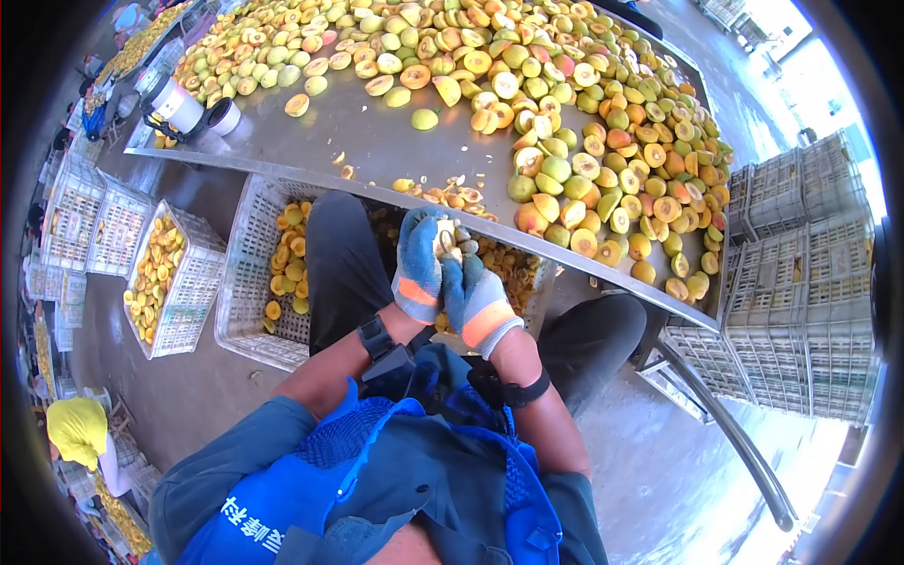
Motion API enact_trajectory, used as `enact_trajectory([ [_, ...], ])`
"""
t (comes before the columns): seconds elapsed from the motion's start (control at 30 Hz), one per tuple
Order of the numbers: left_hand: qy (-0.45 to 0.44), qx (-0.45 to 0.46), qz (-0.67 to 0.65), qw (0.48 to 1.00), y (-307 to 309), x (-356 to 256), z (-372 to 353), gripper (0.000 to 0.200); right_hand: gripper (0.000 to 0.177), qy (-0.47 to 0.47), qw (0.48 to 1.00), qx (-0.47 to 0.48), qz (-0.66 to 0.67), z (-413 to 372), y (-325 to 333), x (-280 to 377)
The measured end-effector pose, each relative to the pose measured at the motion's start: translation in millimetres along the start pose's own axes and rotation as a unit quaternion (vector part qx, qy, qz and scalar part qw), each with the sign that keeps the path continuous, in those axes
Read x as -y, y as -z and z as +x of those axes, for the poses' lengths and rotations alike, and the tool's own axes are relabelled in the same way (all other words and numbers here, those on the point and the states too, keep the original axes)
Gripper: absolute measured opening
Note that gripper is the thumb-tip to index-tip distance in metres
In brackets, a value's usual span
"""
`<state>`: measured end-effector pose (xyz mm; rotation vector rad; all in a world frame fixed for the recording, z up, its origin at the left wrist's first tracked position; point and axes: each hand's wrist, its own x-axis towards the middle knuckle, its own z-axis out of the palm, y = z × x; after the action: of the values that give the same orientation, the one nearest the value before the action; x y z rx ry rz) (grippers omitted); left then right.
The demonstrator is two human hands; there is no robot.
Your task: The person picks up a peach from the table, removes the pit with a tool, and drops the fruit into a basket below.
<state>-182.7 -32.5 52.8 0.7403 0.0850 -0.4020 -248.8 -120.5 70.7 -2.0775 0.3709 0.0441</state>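
Note:
Both of my hands wear blue-grey gloves with orange bands, and they meet just below the near edge of the metal table [311,141]. My left hand [419,266] is closed around a pale, cut fruit half [444,237], partly hidden by the fingers. Pressed up against it, my right hand [478,299] has its fingers curled in at the same piece; whether a tool is in it I cannot make out. Beyond my hands, small fruit scraps [460,196] lie along the table edge. A heap of halved yellow-green stone fruit [603,169], apricot- or peach-like, covers much of the table.
A plastic crate [231,306] with fruit halves stands under the table by my legs. Another fruit-filled crate [193,306] is to the left. Stacked crates [782,311] rise on the right, near a curved metal bar [734,438]. A white container [177,104] sits on the table.

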Motion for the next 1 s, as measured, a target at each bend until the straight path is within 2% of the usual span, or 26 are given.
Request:
enact_trajectory([
  [0.1,0.006,-0.012,-0.008,1.0,-3.4,-2.0,-0.1,0.015,0.036,-0.005,1.0,0.006,0.005,-1.3,-3.8,3.0],
  [0.2,-0.025,-0.009,0.037,0.999,-8.7,-3.1,-2.7,0.013,0.035,-0.01,1.0,0.006,0.015,-2.8,2.8,7.3],
  [0.27,0.002,-0.001,0.008,1.0,-5.3,-4.3,-1.2,0.014,0.035,-0.011,0.999,0.016,0.028,-5.6,3.4,9.9],
  [0.37,-0.002,0.027,0.049,0.998,9.4,0.9,8.0,0.019,0.035,0.095,0.994,0.039,0.041,-6.8,4.6,-6.6],
  [0.47,0.018,0.023,0.062,0.998,9.3,-3.8,6.2,0.03,0.034,0.101,0.991,0.09,0.003,-5.3,10.5,-9.6],
  [0.5,0.03,0.018,0.056,0.998,6.4,-6.3,6.1,0.034,0.032,0.109,0.989,0.094,0.032,-7.0,12.3,-8.1],
  [0.6,0.08,0.021,0.037,0.996,11.1,-6.8,10.5,0.042,0.029,0.021,0.98,0.154,0.122,-6.9,12.1,-10.3],
  [0.63,0.059,0.033,0.09,0.994,13.5,-6.5,12.2,0.045,0.029,-0.056,0.969,0.156,0.185,-7.5,12.9,-3.0],
  [0.7,0.068,0.049,0.109,0.991,16.7,-8.7,10.2,0.047,0.036,-0.003,0.95,0.176,0.259,-8.6,15.0,-3.9],
  [0.73,0.069,0.066,0.126,0.987,15.6,-10.8,9.3,0.047,0.039,-0.152,0.896,0.238,0.343,-11.2,28.0,8.2],
  [0.83,0.099,0.152,0.14,0.973,31.3,-9.1,17.3,0.047,0.039,-0.198,0.818,0.301,0.449,-11.0,27.7,-7.2],
  [0.93,0.106,0.2,0.147,0.963,33.2,-9.6,15.6,0.045,0.04,-0.229,0.737,0.344,0.535,-12.9,27.4,-14.9],
  [1.0,0.102,0.207,0.17,0.958,34.3,-10.5,15.9,0.042,0.04,-0.229,0.745,0.335,0.529,-13.7,25.4,-15.1],
])
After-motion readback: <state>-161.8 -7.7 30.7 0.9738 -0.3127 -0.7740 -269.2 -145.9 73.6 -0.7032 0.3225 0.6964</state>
